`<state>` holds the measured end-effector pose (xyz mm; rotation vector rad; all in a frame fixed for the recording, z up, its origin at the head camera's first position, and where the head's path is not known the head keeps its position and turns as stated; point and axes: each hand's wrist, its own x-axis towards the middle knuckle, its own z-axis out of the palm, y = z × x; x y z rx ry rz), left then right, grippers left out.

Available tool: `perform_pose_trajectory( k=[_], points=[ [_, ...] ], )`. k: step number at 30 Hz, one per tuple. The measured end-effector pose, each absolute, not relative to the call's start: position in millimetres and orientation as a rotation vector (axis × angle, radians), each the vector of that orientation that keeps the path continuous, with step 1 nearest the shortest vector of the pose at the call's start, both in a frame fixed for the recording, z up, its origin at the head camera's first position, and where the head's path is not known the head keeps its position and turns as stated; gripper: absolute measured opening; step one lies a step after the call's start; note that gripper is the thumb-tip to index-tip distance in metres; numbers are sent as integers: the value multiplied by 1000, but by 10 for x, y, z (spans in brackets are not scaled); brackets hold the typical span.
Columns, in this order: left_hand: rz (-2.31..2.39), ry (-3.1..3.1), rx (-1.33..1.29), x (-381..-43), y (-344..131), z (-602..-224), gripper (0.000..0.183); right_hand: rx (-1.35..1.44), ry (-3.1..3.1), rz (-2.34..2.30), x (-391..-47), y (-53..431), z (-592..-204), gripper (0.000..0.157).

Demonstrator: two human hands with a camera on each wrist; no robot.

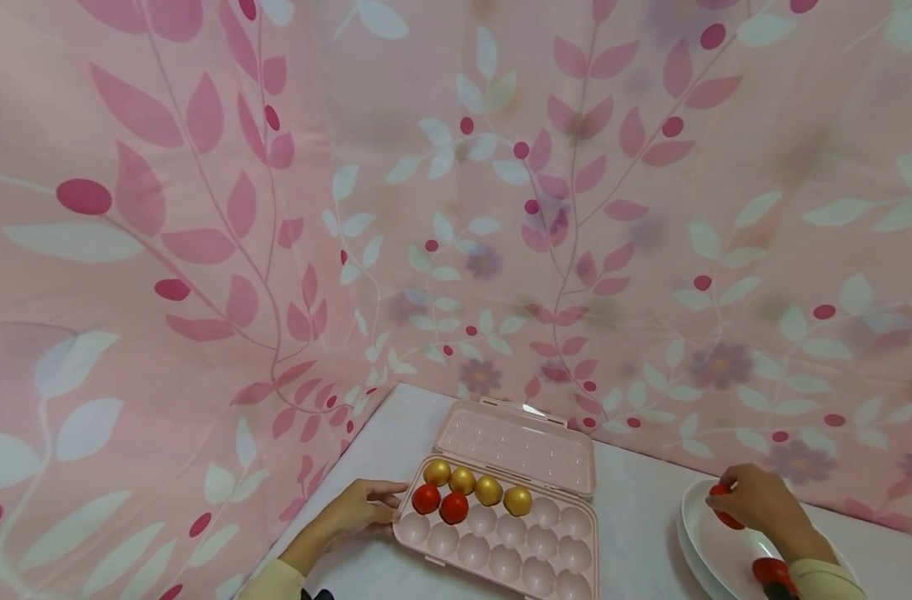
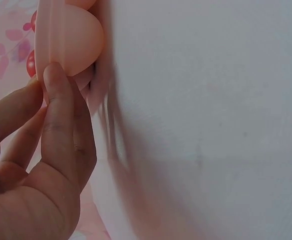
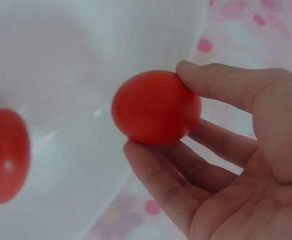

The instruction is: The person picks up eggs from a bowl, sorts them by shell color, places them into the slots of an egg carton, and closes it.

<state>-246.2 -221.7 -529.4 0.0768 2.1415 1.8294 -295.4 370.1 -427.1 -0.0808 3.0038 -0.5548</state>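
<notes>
A pink plastic egg box (image 1: 473,550) lies with its lid (image 1: 512,446) folded back. Its back row holds several gold eggs (image 1: 488,490), and two red eggs (image 1: 454,507) sit in the row in front, at the left. My left hand (image 1: 362,508) pinches the box's left rim between thumb and fingers, as the left wrist view shows. Over the white bowl (image 1: 692,542) at the right, my right hand (image 1: 764,504) holds a red egg (image 3: 155,107) between thumb and fingertips. Another red egg (image 3: 6,156) lies inside the bowl.
A white cloth (image 1: 636,483) covers the table. Floral pink fabric (image 1: 501,250) hangs behind and to the left, close to the table's edges. Beside the red egg in the bowl there is a dark object (image 1: 779,590), partly cut off by the frame.
</notes>
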Motion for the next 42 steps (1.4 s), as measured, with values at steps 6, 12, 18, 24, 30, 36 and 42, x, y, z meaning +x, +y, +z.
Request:
perform_pose_trajectory(
  k=[6, 12, 18, 24, 30, 36, 42],
  points=[
    [1838, 2137, 85, -2452, -2220, -5299, 50, -245, 3176, -579, -2931, 3452, -4135, 31],
    [1813, 2155, 72, -2460, -2215, -5278, 49, -307, 3245, -704, -2896, 3146, -4059, 30],
    [1805, 2163, 78, -2478, -2227, -5289, 48, -325, 3190, -896, -2852, 2778, -4053, 37],
    [1812, 2159, 92, -2481, -2238, -5305, 49, -317, 3073, -1110, -2874, 2451, -4158, 38],
    [1817, 2157, 94, -2480, -2241, -5276, 49, -337, 3033, -1279, -2884, 2132, -4281, 36],
    [1801, 2168, 89, -2472, -2248, -5280, 49, -376, 2955, -1425, -2850, 1843, -4401, 34],
    [1816, 2160, 104, -2480, -2227, -5314, 49, -400, 2860, -1479, -2790, 1599, -4471, 34]
  ],
)
